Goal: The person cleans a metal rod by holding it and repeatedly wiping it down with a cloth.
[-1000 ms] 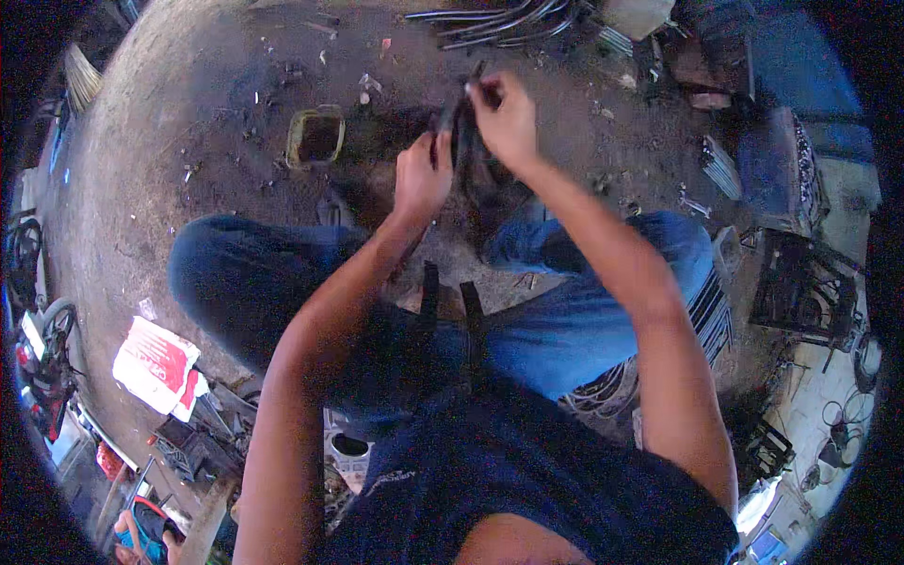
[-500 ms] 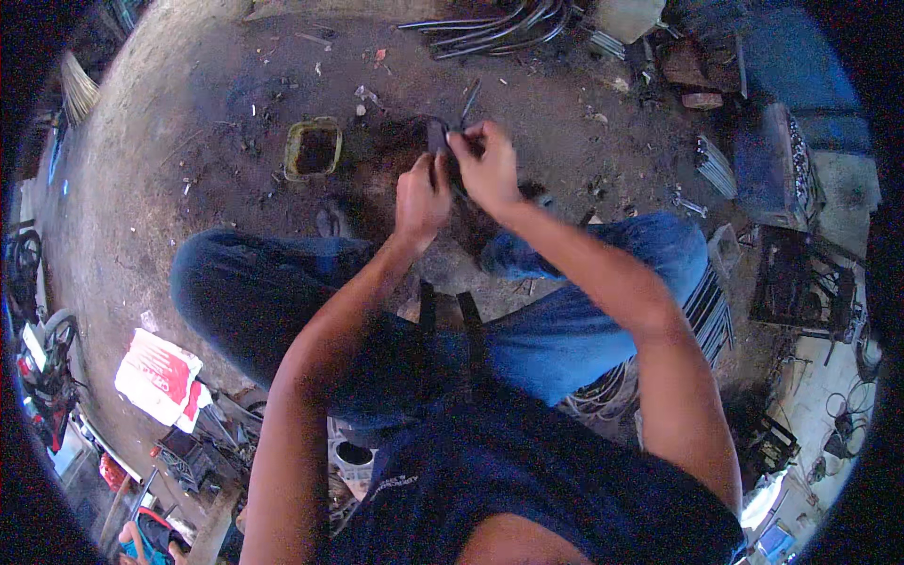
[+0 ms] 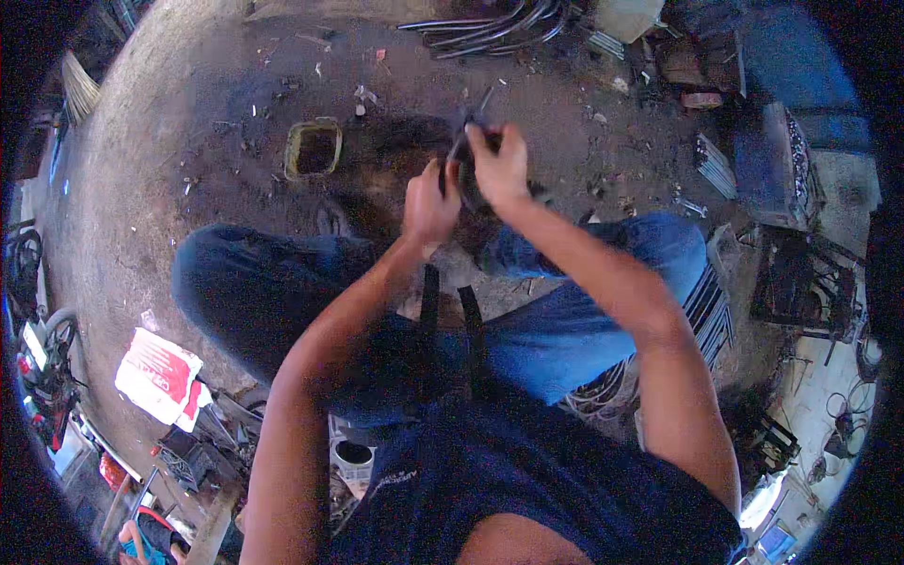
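Nearest the camera: dark shirt [image 3: 565,461], then jeans [image 3: 603,325] with the knees spread wide. That stance probably leaves a clear gap to work through. Two dark straps [image 3: 472,315] hang in that gap.

Forearms reach out past the knees, both hands off the floor. Left hand [image 3: 432,204] looks clamped on the lower end of a slim dark piece [image 3: 458,148], fingers curled. Right hand [image 3: 502,168] looks pinched on it higher up, thumb and forefinger together. Piece sits between the hands, over the floor just beyond the feet. My read: left steadies, right guides, two grip points stop it twisting. Blur hides exact contact. Thin rod-like bit [image 3: 487,98] pokes out past the right fingertips; can't tell if it's one part with the piece.

Beyond that, on the floor: yellowish square tub [image 3: 293,155], dark contents, left of the hands, likely parked within reach. Rod bundle [image 3: 718,169] to the right, lying lengthwise together, presumably so they don't scatter. Farthest, top edge: bent tubes [image 3: 508,31] piled roughly parallel, probably because the matching curves nest.
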Available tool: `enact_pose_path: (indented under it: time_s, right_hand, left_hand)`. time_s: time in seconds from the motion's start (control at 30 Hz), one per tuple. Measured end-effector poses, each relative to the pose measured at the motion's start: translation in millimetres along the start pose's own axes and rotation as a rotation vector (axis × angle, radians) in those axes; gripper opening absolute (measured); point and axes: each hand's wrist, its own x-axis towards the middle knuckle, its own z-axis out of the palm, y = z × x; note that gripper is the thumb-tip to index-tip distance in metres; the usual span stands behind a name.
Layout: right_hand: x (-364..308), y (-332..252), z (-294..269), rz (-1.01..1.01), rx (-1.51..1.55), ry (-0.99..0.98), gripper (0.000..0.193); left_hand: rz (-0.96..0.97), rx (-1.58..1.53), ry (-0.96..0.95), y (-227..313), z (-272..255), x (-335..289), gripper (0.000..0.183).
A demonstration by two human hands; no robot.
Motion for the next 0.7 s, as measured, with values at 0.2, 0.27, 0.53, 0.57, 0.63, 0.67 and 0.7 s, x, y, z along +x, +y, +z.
enact_pose_path:
  time_s: [0.2,0.27,0.53,0.57,0.63,0.67,0.7]
  right_hand:
    - [50,-16,0,0.034,0.149,0.061,0.032]
    - [51,-17,7,0.046,0.195,0.051,0.032]
    - [69,-8,-7,0.062,0.174,0.152,0.029]
    - [74,-6,-11,0.064,0.189,0.17,0.029]
    - [77,-9,-17,0.109,0.146,0.179,0.03]
    - [77,-13,-23,0.009,0.046,0.207,0.029]
    - [74,-15,-25,0.013,0.058,0.214,0.029]
  left_hand:
    - [-0.062,0.018,-0.024,19,-6,14,0.034]
    - [-0.037,0.036,-0.009,3,-5,6,0.035]
    - [-0.318,-0.127,-0.173,27,-18,4,0.045]
    - [-0.3,-0.115,-0.182,23,-17,5,0.045]
    - [-0.3,-0.168,-0.235,9,-16,4,0.043]
    - [-0.064,-0.161,-0.177,5,-14,6,0.039]
    - [-0.056,-0.15,-0.181,4,-12,8,0.039]
